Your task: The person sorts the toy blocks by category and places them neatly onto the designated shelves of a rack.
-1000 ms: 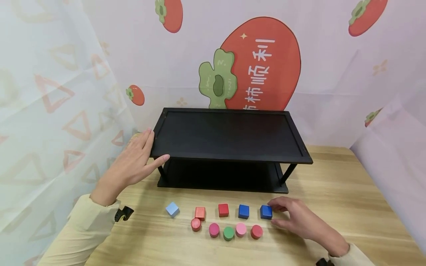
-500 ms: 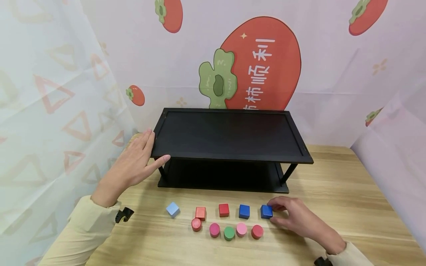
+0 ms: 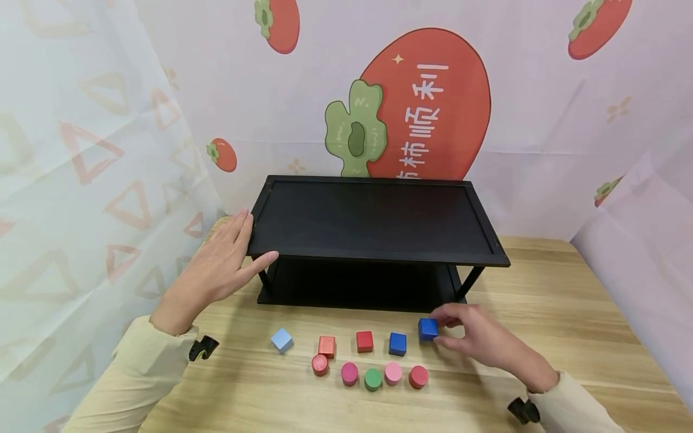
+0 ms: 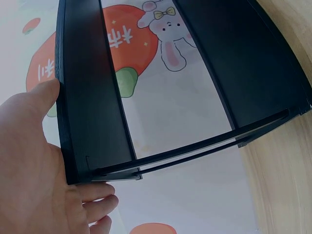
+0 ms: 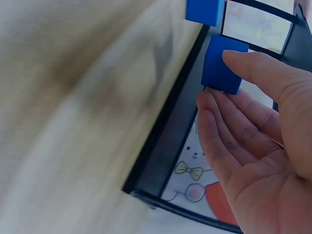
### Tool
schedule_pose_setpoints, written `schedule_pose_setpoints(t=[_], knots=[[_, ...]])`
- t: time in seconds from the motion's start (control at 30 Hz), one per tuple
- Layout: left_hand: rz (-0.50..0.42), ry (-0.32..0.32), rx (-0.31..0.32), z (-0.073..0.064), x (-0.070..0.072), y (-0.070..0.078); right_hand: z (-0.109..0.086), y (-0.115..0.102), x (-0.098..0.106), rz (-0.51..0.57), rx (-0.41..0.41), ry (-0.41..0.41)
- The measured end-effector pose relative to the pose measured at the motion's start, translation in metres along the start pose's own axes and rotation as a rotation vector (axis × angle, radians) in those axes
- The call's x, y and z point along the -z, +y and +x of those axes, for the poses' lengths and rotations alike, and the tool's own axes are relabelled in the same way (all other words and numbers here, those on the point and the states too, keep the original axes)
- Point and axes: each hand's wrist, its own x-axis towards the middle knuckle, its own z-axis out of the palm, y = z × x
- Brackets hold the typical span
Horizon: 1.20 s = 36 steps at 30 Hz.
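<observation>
A black two-tier shelf (image 3: 373,222) stands on the wooden table. My left hand (image 3: 216,264) rests against its left end, fingers extended along the side edge and thumb (image 4: 45,95) at the front edge. Between thumb and fingertips, my right hand (image 3: 482,337) pinches a blue cube (image 3: 428,329), just in front of the shelf's lower right. The right wrist view shows the thumb on one face of this held cube (image 5: 224,66) and fingers on the opposite side. A second blue cube (image 3: 397,344) sits to its left on the table.
Left of the blue cubes lie a red cube (image 3: 364,341), an orange-red cube (image 3: 326,346) and a light blue cube (image 3: 281,340). Nearer is a row of several round pieces, among them a green one (image 3: 373,379). A patterned cloth (image 3: 541,150) hangs behind the shelf.
My right hand has moved the gripped blue cube forward, toward the shelf, and slightly left, out of line with the other cubes. The left hand stays at the shelf's end.
</observation>
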Motion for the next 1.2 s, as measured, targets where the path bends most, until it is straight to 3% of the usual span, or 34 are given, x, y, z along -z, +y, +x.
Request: schedule_pose_setpoints(t=[0.27,0.47,0.77,1.0,1.2], knots=[[0.009,-0.002,-0.002,0.000,0.001,0.001,0.029,-0.014,0.008,0.015,0.023,-0.025],[0.014,-0.003,0.000,0.000,0.001,0.000,0.058,-0.027,0.003,0.030,0.026,-0.051],[0.014,-0.006,0.002,-0.001,0.001,0.000,0.109,-0.058,-0.015,0.078,0.017,-0.094],[0.016,-0.010,0.002,0.000,0.001,-0.001,0.146,-0.081,-0.037,0.070,0.069,-0.090],[0.018,-0.023,0.010,0.000,0.002,0.000,0.177,-0.102,-0.058,0.091,0.014,-0.125]])
